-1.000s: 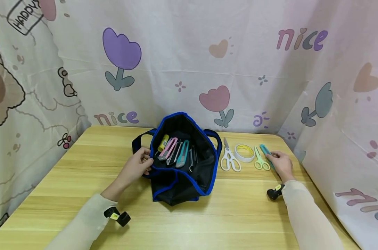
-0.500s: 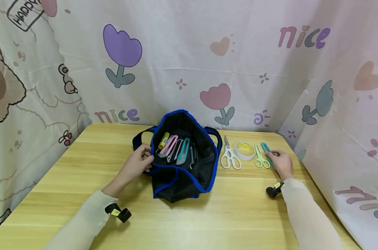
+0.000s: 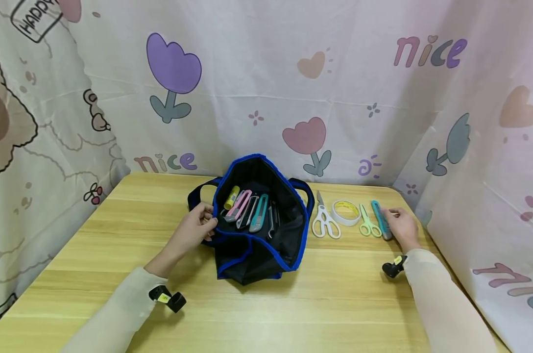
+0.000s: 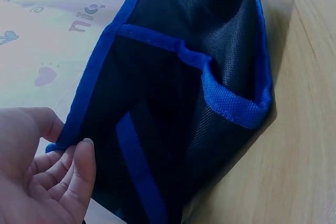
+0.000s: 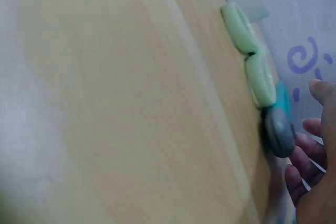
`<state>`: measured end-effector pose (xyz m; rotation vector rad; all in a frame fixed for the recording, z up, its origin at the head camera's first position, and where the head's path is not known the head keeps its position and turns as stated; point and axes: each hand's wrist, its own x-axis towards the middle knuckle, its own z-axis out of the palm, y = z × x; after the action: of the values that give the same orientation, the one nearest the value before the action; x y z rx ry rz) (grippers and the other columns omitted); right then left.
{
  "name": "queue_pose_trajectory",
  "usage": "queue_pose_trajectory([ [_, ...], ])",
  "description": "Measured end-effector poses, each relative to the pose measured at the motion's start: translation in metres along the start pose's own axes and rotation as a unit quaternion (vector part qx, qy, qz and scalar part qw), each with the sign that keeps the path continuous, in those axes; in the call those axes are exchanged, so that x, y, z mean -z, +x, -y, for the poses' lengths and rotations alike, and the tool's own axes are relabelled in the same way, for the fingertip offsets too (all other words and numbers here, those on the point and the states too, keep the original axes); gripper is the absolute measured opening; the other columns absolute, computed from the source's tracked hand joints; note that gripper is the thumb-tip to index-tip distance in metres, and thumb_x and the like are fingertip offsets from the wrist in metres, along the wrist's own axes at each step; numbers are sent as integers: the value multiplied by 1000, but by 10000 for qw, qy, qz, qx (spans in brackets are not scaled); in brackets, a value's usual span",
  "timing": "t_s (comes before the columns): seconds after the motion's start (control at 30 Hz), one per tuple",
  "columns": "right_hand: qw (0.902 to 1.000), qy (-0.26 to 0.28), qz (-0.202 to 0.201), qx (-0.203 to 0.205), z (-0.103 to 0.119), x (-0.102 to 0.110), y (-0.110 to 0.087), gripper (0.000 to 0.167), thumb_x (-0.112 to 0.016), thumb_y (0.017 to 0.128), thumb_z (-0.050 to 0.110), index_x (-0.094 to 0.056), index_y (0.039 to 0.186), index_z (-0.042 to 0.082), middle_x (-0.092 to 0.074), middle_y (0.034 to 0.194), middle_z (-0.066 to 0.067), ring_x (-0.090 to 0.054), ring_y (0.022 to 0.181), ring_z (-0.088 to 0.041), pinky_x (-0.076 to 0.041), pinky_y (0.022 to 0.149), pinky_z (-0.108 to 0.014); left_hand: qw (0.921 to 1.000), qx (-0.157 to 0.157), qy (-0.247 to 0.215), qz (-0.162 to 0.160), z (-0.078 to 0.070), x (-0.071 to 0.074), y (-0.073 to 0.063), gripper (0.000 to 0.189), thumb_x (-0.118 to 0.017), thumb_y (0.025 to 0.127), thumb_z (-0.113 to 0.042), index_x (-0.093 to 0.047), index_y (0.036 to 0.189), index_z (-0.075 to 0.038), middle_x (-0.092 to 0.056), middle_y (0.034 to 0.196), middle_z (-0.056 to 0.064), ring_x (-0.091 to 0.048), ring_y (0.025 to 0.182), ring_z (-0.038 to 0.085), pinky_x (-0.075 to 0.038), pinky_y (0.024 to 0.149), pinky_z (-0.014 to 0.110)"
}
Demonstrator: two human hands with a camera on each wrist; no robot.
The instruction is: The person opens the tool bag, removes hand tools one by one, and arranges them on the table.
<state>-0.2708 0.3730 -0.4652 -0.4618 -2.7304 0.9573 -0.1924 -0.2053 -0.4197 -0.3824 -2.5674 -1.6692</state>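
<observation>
At the table's middle stands a black bag [image 3: 244, 267] with blue trim, its mouth open toward me. My left hand [image 3: 193, 228] pinches the bag's left rim between thumb and fingers; the left wrist view shows the blue edging [image 4: 84, 98] running into that grip. Inside the bag lie a yellow tube [image 3: 232, 197], a pink utility knife [image 3: 239, 206], a teal utility knife [image 3: 259, 214] and some darker tools. On the right, my right hand [image 3: 400, 228] is beside another teal utility knife [image 3: 381, 219] on the table, fingers loose and thumb apart from it.
In a row between the bag and that knife lie white-handled scissors [image 3: 325, 223], a roll of tape [image 3: 346, 222] and small green scissors [image 3: 367, 221]. A printed curtain [image 3: 249, 68] borders the wooden table [image 3: 328, 304] at the back and sides.
My right hand has let go of the teal utility knife and shifted slightly right, leaving it flat on the table. My left hand has kept its hold on the bag's rim.
</observation>
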Motion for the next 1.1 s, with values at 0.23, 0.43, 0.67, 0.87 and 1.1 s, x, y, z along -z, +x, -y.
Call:
queue_pose_trajectory([
  [0.23,9978,-359,-108,554,13,14,0,77,-40,96,62,-50,136,-3,-55,120,-26,-54,104,-42,-45,85,-56,10000,30,-16,25,0,0,2,31,-54,97,-7,-47,124,5,-56,101,18,-60,71,25,-56,58,34],
  [0.43,9933,-407,-66,1079,40,21,-1,73,-40,98,59,-49,139,-1,-55,121,-25,-53,107,-42,-45,87,-57,10000,71,7,27,-1,1,2,30,-53,97,-7,-47,124,4,-56,101,18,-60,71,24,-56,59,33],
  [0.67,9846,-276,57,1726,74,22,-8,60,-49,100,46,-51,137,-2,-56,119,-25,-54,110,-42,-44,89,-58,10000,48,-5,51,-1,1,2,33,-54,97,-7,-46,126,6,-55,103,19,-61,72,24,-56,59,33],
  [0.87,9707,-177,351,2372,105,19,-20,56,-53,100,41,-51,136,-1,-56,120,-26,-53,112,-43,-43,92,-60,10000,7,1,35,0,1,2,31,-54,97,-7,-46,125,6,-55,103,19,-60,71,24,-56,58,32],
  [1.1,9557,-192,651,2863,145,8,-39,58,-55,98,46,-52,136,3,-58,122,-22,-54,111,-40,-43,94,-57,10000,60,24,-4,-1,1,3,28,-54,96,-6,-48,122,4,-55,101,18,-60,72,26,-57,58,33],
])
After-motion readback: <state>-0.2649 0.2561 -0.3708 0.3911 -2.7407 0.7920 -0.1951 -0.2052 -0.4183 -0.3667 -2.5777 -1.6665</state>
